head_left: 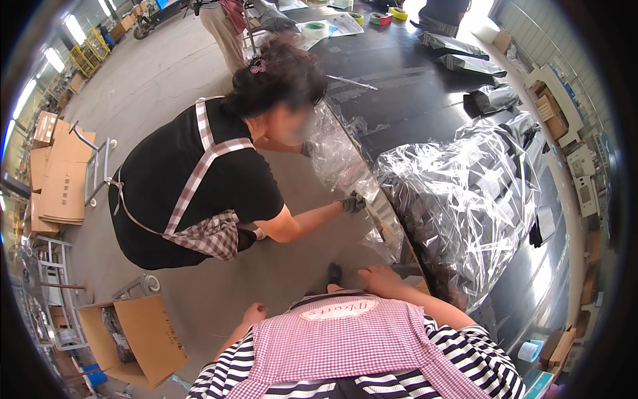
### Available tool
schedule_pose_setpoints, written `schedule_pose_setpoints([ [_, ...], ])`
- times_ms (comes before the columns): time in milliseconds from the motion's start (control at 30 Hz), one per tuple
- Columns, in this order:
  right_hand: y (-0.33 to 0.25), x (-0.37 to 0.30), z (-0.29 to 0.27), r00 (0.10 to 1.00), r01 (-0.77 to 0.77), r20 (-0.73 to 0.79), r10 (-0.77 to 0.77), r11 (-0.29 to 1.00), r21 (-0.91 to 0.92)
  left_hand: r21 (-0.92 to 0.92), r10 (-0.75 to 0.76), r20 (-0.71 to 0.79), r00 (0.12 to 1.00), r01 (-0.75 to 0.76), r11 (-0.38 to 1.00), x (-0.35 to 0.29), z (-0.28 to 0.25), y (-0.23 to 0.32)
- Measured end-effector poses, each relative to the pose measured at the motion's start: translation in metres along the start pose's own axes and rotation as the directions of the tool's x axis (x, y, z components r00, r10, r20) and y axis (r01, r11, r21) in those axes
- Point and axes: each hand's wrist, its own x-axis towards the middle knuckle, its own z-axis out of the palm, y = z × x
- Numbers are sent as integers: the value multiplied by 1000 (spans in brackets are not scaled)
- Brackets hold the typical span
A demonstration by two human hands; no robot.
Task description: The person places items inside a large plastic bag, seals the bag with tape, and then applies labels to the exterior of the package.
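Note:
My left hand (255, 312) hangs at my left side over the floor, its fingers loosely bent with nothing seen in them. My right hand (381, 280) is held out low beside the table edge, fingers loosely apart and empty. Just beyond it hangs a clear plastic sheet (385, 229) along the table's side. A co-worker (199, 173) in a checked apron squats at front left, with a dark-gloved hand (353, 203) at the sheet. The other hand of that person is partly hidden behind the plastic. On the table lies a large clear plastic bag of dark grey packets (465, 206).
The black table (399, 86) runs along the right, bearing several grey plastic packages (472, 64) and tape rolls (314, 30). An open cardboard box (149, 336) stands at lower left. Flattened cartons (66, 173) lean beside a wheeled trolley (100, 163). Another person (222, 33) stands at the back.

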Motion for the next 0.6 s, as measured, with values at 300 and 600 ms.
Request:
schedule_pose_setpoints([
  [300,-21,-76,-191,806,366,-576,-137,880,302,-60,120,-45,992,-123,991,48,-7,80],
  [600,96,-35,-197,509,-83,-855,102,994,69,-11,142,-59,988,-143,990,58,-8,106],
])
